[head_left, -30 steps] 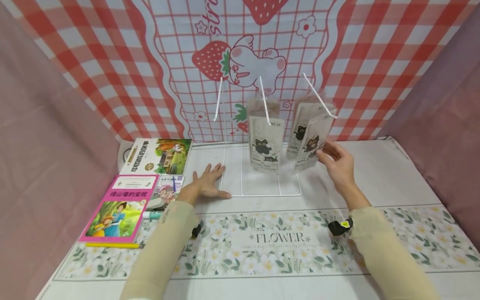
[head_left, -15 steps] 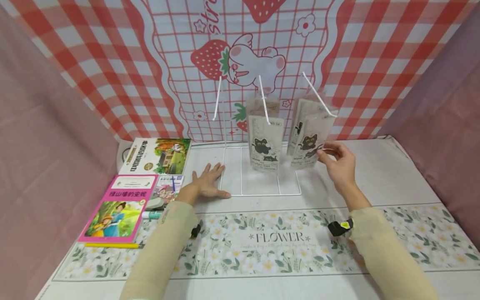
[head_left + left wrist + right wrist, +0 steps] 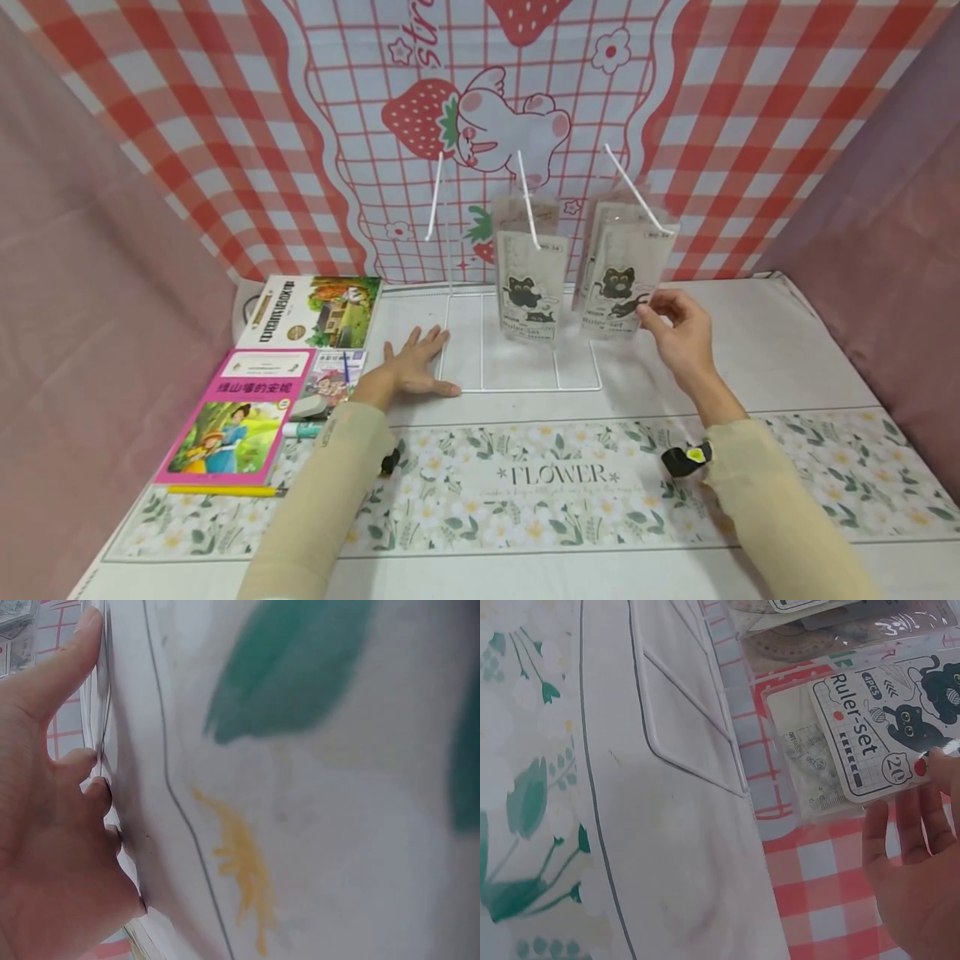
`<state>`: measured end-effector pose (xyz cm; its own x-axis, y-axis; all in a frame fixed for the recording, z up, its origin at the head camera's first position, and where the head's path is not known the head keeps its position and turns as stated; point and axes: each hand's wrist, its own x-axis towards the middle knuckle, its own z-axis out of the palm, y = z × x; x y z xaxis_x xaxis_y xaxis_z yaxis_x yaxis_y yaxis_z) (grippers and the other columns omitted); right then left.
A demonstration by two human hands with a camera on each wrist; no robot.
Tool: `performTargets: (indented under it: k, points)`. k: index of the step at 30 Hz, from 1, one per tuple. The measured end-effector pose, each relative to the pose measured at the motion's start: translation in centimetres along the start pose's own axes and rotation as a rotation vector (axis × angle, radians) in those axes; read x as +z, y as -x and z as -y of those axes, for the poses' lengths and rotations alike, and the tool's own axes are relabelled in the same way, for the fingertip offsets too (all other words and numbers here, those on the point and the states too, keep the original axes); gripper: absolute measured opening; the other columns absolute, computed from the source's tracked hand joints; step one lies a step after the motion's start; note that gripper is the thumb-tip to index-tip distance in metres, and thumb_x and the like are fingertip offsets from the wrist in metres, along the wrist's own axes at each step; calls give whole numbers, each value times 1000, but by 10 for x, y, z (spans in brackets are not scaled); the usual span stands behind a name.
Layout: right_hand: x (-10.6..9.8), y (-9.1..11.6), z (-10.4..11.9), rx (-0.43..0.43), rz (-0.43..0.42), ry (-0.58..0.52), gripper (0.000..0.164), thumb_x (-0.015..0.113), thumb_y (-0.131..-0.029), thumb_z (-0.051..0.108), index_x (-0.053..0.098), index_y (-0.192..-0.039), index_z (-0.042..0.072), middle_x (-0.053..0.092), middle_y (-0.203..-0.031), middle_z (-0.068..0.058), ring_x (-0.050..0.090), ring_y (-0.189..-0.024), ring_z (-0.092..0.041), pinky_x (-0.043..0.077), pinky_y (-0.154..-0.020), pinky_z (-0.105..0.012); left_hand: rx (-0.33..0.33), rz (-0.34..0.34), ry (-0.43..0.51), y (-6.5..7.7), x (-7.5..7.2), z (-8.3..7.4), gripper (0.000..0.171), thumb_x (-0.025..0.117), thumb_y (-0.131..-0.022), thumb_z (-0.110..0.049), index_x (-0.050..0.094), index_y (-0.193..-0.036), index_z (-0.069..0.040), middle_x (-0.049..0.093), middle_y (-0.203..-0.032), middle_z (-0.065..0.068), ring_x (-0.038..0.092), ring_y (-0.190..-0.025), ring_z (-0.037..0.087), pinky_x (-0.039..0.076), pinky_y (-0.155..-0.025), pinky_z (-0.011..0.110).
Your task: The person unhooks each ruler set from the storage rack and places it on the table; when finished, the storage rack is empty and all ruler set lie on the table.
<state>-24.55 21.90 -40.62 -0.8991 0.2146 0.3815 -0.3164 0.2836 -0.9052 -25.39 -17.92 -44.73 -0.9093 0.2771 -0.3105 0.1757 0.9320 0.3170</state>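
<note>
A white wire display rack [image 3: 540, 389] stands on the table with several prongs pointing forward. From its right prong hangs a clear-packed ruler set [image 3: 626, 279] with black cats on the card, facing front. My right hand [image 3: 681, 337] pinches the lower right edge of this pack; the right wrist view shows the thumb on the front of the ruler set [image 3: 859, 746] and fingers behind it. Another ruler set [image 3: 531, 283] hangs on the middle prong, with more packs behind both. My left hand [image 3: 415, 364] lies spread at the left edge of the rack's base, holding nothing.
The left prong [image 3: 436, 200] carries no pack. At the left lie a pink storybook [image 3: 243, 417], a white picture book [image 3: 318, 312], a green-labelled marker [image 3: 302, 430] and a yellow pencil [image 3: 221, 492]. A red-checked cloth [image 3: 787, 125] hangs behind the rack.
The front ruler set on the right prong has turned from an angle to face forward, with my right hand at its edge. My left hand has stayed in place.
</note>
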Motion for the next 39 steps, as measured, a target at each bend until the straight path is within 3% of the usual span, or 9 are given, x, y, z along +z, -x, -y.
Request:
performTargets:
  k: [6, 16, 19, 25, 32, 39]
  points:
    - [-4, 1, 2, -3, 1, 96, 14, 67, -89, 7, 60, -100, 0, 55, -86, 21, 58, -85, 9, 49, -71, -2, 1, 7, -10, 0, 1, 1, 114, 69, -72, -69, 8, -157, -25, 0, -167, 1, -7, -154, 33, -8, -113, 74]
    - [-2, 5, 4, -155, 56, 22, 24, 62, -87, -8, 56, -109, -16, 56, -88, 19, 57, -82, 9, 50, -70, -1, -3, 11, -10, -1, 2, 1, 114, 68, -73, -70, 7, -157, -26, -2, -167, -1, -9, -154, 32, -10, -114, 73]
    - [-2, 3, -3, -169, 62, 44, 23, 63, -88, -6, 56, -108, -15, 55, -89, 19, 57, -82, 8, 50, -69, -1, -7, 20, -12, 0, 1, 1, 113, 68, -73, -69, 6, -157, -25, -3, -167, -1, -10, -154, 32, -10, -114, 73]
    - [-7, 8, 4, -186, 71, 78, 22, 63, -89, -3, 56, -107, -14, 54, -89, 20, 56, -84, 10, 49, -69, 0, 1, 16, -6, 1, -1, 0, 114, 68, -73, -69, 7, -157, -24, -3, -167, 1, -9, -154, 33, -10, -113, 74]
    - [-13, 14, 11, -192, 96, 35, 21, 63, -87, -8, 55, -104, -17, 54, -86, 21, 56, -81, 10, 51, -70, -2, 4, 5, -7, -1, 0, 2, 114, 69, -72, -69, 7, -157, -24, -2, -167, 1, -9, -154, 34, -10, -112, 75]
    - [-21, 25, 12, -206, 123, 92, 17, 62, -88, -8, 55, -102, -14, 52, -88, 21, 55, -83, 11, 49, -71, -1, 6, 9, 2, -3, 3, 4, 115, 69, -72, -70, 7, -157, -25, -2, -167, 1, -10, -154, 33, -11, -112, 75]
